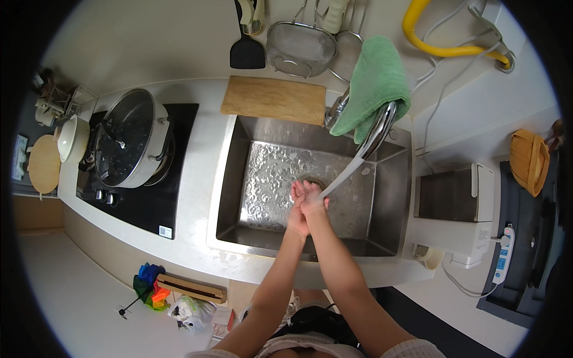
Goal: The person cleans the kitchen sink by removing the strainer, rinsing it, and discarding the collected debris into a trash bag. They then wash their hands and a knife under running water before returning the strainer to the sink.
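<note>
My left hand (297, 214) and my right hand (313, 203) are pressed together and overlap, low inside a stainless steel sink (389, 201). A stream of water (342, 179) from the curved chrome faucet (379, 129) lands on my right hand near the wrist. Neither hand shows any object in it. Fingers are loosely curled and partly blurred by the water. Just beyond the fingertips is the round drain (313, 179), partly covered by my hands. Ripples and droplets spread over the basin floor. A green towel (376, 80) hangs over the faucet's neck.
Left of the sink, a large lidded pot (147, 165) sits on a black cooktop (156, 215). A wooden board (273, 99) lies along the sink's back edge. Strainers (302, 47) and a black spatula (247, 53) hang above. A white appliance (452, 232) and power strip (503, 255) are at right.
</note>
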Motion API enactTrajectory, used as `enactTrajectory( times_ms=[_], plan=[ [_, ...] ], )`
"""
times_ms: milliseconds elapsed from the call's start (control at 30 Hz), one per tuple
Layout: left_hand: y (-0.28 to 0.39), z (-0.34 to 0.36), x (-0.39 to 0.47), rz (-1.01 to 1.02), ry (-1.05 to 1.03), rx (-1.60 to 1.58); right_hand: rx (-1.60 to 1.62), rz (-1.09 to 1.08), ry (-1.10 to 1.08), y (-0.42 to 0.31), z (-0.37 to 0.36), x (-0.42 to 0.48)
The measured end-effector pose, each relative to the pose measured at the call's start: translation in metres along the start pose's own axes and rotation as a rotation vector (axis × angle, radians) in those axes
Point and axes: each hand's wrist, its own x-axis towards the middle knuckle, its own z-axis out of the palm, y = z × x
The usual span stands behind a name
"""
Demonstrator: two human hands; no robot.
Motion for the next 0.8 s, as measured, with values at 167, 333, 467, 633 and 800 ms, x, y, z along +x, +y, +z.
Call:
enactTrajectory(
  times_ms=[167, 333, 467, 633, 800],
  plan=[
    [0.004, -0.022, 0.012, -0.249, 0.067, -0.156, -0.997, -0.368, 0.046, -0.005, 0.028, 0.009],
    [0.023, -0.02, 0.004, -0.275, 0.149, 0.181, -2.117, -0.695, -0.141, -0.009, 0.049, -0.013],
    [0.03, -0.005, 0.002, -0.17, 0.2, 0.84, -1.535, 0.062, -0.348, -0.052, -0.007, 0.024],
    [0.025, -0.026, 0.027, -0.091, 0.208, 0.741, -0.513, 0.265, -0.349, -0.036, -0.027, -0.021],
    [-0.006, -0.005, 0.047, -0.164, 0.33, 0.229, -0.006, 0.019, -0.322, -0.028, -0.047, -0.037]
  ],
)
